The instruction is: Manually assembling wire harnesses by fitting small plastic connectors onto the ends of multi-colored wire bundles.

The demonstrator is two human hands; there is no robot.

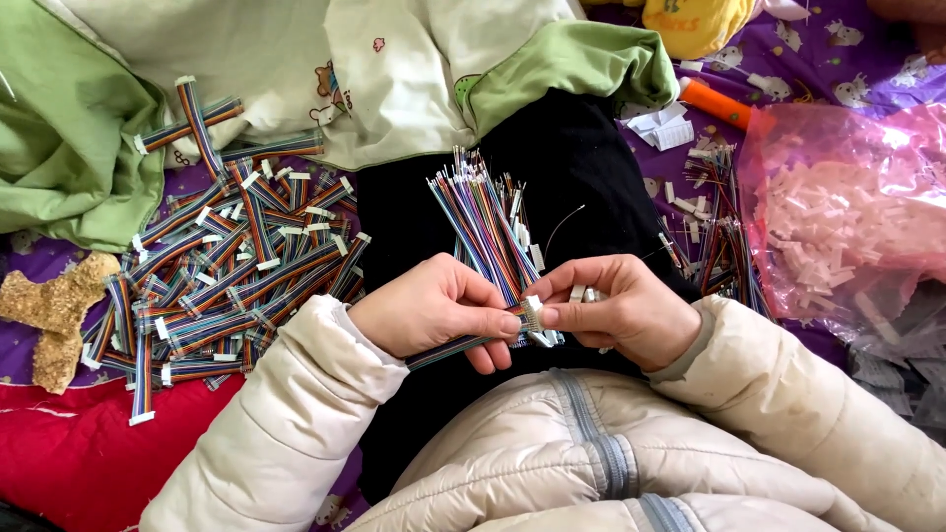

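Head view looks down on two hands meeting over a dark lap. Left hand (434, 313) is curled closed around a bundle of striped ribbon wires (485, 225), thumb and forefinger pinching it low down, so the loose ends fan upward and a short stretch sticks out below the palm. Right hand (619, 305) is closed too, its thumb and forefinger nipping a small white connector (534, 313) that touches the bundle just beside the left thumb; more small white pieces show between its fingers. Cream padded sleeves (296, 424) frame both wrists. Left of the hands lies a heap of finished ribbon cables (232, 271) with white ends, spread over purple cloth and reaching a green and white blanket (79, 128). A tan star-shaped toy (51, 313) sits at the far left above red fabric (69, 453). Right of the hands, loose wires (724, 246) lie near a pink plastic bag (847, 217) full of white connectors, with an orange tube (714, 103) beyond
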